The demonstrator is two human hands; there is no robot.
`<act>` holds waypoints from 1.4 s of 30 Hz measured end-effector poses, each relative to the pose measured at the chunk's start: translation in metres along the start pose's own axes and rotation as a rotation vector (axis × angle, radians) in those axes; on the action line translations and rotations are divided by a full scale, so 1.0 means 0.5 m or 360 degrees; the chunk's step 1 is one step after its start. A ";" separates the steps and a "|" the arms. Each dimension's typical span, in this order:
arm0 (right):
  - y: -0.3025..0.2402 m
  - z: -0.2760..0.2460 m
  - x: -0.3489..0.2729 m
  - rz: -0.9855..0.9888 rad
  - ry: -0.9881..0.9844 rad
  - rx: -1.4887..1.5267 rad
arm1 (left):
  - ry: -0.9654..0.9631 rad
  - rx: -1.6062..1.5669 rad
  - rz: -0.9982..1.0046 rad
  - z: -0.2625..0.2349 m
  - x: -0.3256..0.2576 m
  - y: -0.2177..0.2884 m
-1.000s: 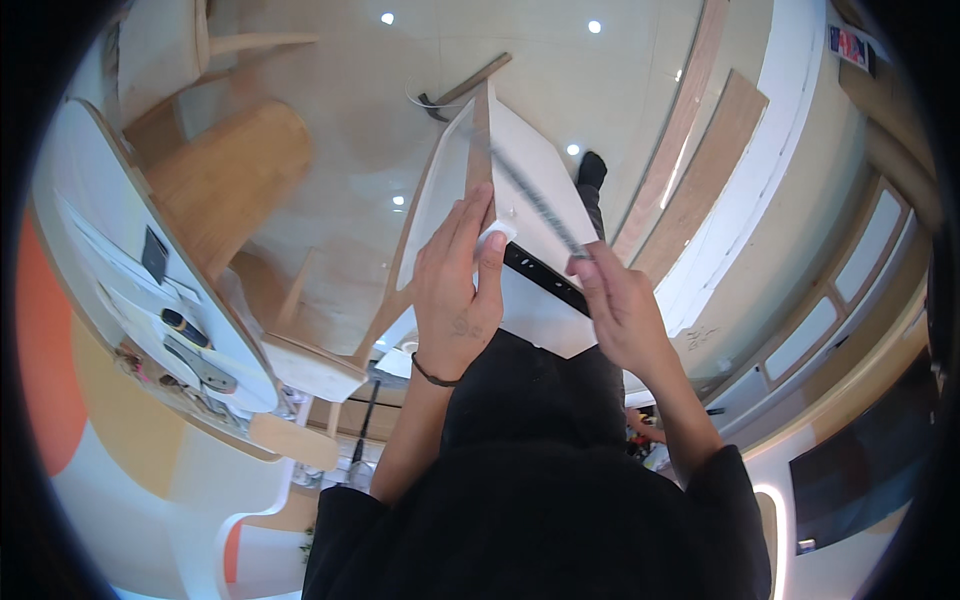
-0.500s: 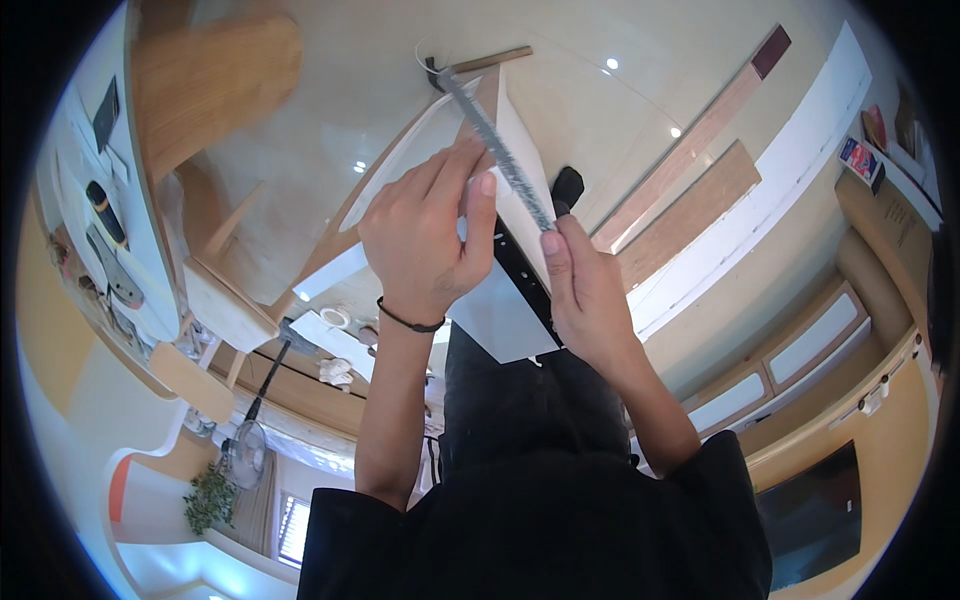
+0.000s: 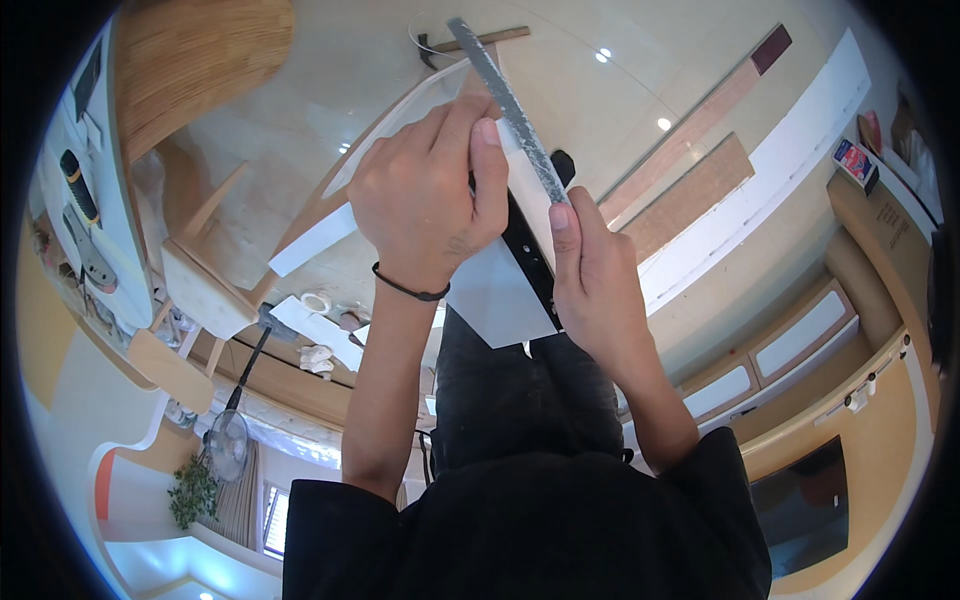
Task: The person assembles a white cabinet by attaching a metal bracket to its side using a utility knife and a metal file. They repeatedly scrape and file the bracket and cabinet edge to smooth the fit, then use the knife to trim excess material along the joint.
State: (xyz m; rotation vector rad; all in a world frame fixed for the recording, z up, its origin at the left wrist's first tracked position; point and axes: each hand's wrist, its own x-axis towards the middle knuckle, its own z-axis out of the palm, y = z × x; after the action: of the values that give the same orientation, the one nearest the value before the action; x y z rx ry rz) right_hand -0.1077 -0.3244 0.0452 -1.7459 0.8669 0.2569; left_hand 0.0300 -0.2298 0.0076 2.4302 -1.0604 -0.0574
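Observation:
My right hand (image 3: 598, 275) grips the near end of a long flat grey file (image 3: 510, 115), its surface flecked with white dust. The file points up and away to the left, passing just right of my left thumb. My left hand (image 3: 425, 195), with a black band at the wrist, is closed over the edge of a white board (image 3: 497, 298) in front of my legs. A black metal strip with holes (image 3: 530, 258) runs along that board, between my hands. My left hand hides where the file meets the board.
A hammer (image 3: 475, 45) lies on the floor ahead. Wood strips (image 3: 690, 195) and a long white panel (image 3: 775, 175) lie to the right. At left, a utility knife (image 3: 80, 188) rests on a white surface beside a wooden seat (image 3: 205, 65). A fan (image 3: 228, 445) stands at lower left.
The file has slid forward, away from me, and its blurred outline is now sharp. My left hand keeps its grip on the board. The whole view has shifted slightly.

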 end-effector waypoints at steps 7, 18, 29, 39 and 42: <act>-0.024 0.002 0.009 0.0237 -0.0065 0.0030 | -0.0065 0.0013 -0.0026 -0.002 -0.002 -0.002; -0.047 -0.006 -0.033 0.0267 0.0015 0.0125 | -0.0073 -0.0131 -0.0031 -0.010 -0.001 -0.004; -0.075 0.004 -0.088 0.0491 0.0049 0.0329 | -0.1053 -0.0797 0.0048 -0.060 0.066 -0.068; -0.160 0.073 -0.108 0.0682 0.0312 0.0246 | -0.1532 -0.1408 -0.0144 -0.007 0.099 -0.111; -0.184 0.092 -0.095 0.0738 0.0389 0.0246 | -0.1577 -0.1372 -0.0199 -0.008 0.107 -0.106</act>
State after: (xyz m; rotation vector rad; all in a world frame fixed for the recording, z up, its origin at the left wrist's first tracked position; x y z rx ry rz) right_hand -0.0690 -0.2521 0.1236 -1.4339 1.4325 0.2739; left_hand 0.1043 -0.2348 -0.0044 1.5884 -0.9197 -1.5284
